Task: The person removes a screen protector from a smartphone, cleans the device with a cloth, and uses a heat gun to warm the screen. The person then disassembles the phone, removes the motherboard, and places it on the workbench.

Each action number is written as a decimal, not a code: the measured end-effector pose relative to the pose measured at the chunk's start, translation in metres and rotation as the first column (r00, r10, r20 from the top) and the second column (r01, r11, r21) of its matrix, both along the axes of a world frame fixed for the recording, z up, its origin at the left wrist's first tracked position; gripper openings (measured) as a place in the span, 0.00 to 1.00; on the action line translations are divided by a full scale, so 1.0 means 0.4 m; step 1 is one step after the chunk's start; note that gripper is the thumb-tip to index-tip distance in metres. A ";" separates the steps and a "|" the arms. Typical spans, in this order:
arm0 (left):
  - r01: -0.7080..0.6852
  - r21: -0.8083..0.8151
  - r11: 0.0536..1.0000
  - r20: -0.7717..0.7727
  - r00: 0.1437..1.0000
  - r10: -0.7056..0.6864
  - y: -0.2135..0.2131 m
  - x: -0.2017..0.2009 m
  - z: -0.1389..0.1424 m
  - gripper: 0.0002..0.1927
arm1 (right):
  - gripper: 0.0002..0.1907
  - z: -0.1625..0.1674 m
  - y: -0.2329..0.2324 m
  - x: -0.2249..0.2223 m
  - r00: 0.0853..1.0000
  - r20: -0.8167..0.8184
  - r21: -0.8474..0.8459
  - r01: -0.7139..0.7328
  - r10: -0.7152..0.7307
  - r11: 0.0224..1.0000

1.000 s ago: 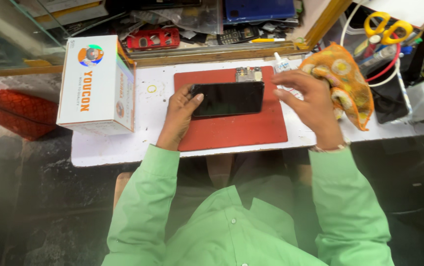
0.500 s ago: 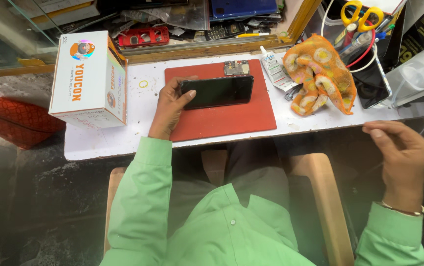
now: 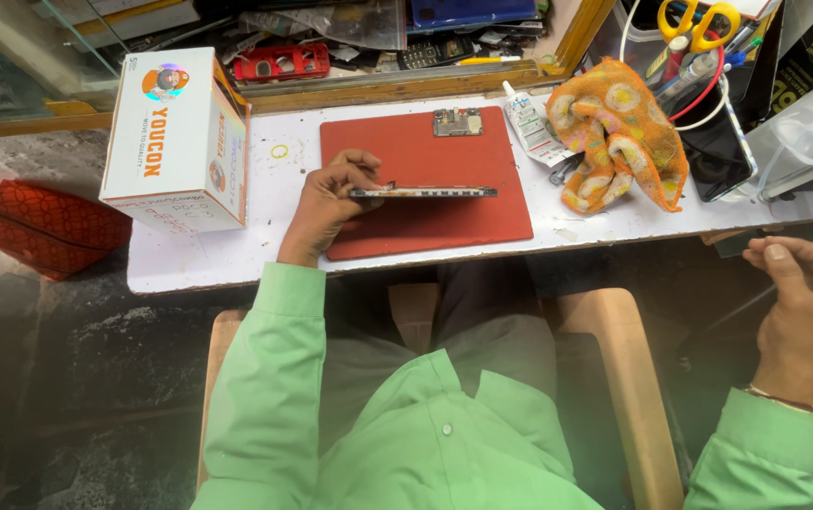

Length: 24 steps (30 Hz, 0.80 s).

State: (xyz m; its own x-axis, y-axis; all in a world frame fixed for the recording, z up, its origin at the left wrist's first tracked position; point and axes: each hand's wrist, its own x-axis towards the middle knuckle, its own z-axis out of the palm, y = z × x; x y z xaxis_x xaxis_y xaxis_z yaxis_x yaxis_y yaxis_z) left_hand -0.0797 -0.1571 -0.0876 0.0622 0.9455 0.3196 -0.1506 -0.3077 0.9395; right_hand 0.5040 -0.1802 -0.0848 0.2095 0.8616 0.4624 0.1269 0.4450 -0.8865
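My left hand [image 3: 328, 203] grips one end of a dark phone [image 3: 425, 192] and holds it tilted on its edge over a red work mat [image 3: 425, 222], so only its thin side shows. My right hand [image 3: 808, 307] hangs off the right end of the white table [image 3: 237, 264], below its level, fingers loosely curled, with nothing visible in it. A small circuit board [image 3: 457, 122] lies at the far edge of the mat.
A white cardboard box [image 3: 175, 142] stands left of the mat. An orange patterned cloth [image 3: 614, 142], a glue tube [image 3: 527, 123] and a black phone [image 3: 713, 151] lie at the right. Yellow-handled scissors [image 3: 694, 24] and cluttered parts fill the back. A wooden stool [image 3: 605, 331] sits below.
The left hand has tipped the phone up from lying flat onto its edge. The right hand left the cloth and table and dropped down to the right.
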 end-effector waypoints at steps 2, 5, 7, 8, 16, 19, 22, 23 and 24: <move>-0.021 -0.004 1.000 0.015 1.000 0.021 0.001 -0.001 0.000 0.12 | 0.03 -0.010 0.024 0.019 0.996 -0.085 -0.009 0.032 -0.033 0.999; -0.062 -0.069 0.996 0.063 0.996 0.066 0.017 0.002 -0.006 0.10 | 0.06 -0.010 0.075 0.075 0.927 -0.355 -0.052 0.114 -0.125 0.992; -0.119 -0.074 0.990 -0.004 0.993 0.119 0.017 0.000 -0.016 0.08 | 0.07 -0.002 0.110 0.137 0.816 -0.548 -0.074 0.171 -0.184 0.982; -0.159 -0.075 0.984 -0.035 0.987 0.157 0.022 0.001 -0.020 0.08 | 0.09 -0.003 0.128 0.165 0.788 -0.578 -0.089 0.197 -0.212 0.976; -0.167 -0.162 0.973 0.035 0.984 0.174 0.007 -0.011 -0.032 0.11 | 0.23 0.026 0.260 0.299 0.459 -0.883 -0.062 0.097 -0.100 0.993; -0.157 -0.111 0.981 0.025 0.987 0.160 0.006 -0.015 -0.027 0.10 | 0.29 0.057 0.297 0.293 0.412 -0.905 -0.068 0.105 -0.106 0.992; -0.143 -0.126 0.982 0.067 0.986 0.153 0.012 -0.016 -0.026 0.11 | 0.32 0.079 0.322 0.284 0.443 -0.891 -0.065 0.088 -0.097 0.994; -0.138 -0.127 0.982 0.067 0.987 0.147 0.014 -0.013 -0.030 0.11 | 0.32 0.081 0.327 0.283 0.480 -0.868 -0.086 0.108 -0.128 0.990; -0.139 -0.128 0.982 0.065 0.987 0.148 0.018 -0.011 -0.034 0.11 | 0.31 0.078 0.331 0.279 0.517 -0.842 -0.109 0.122 -0.157 0.987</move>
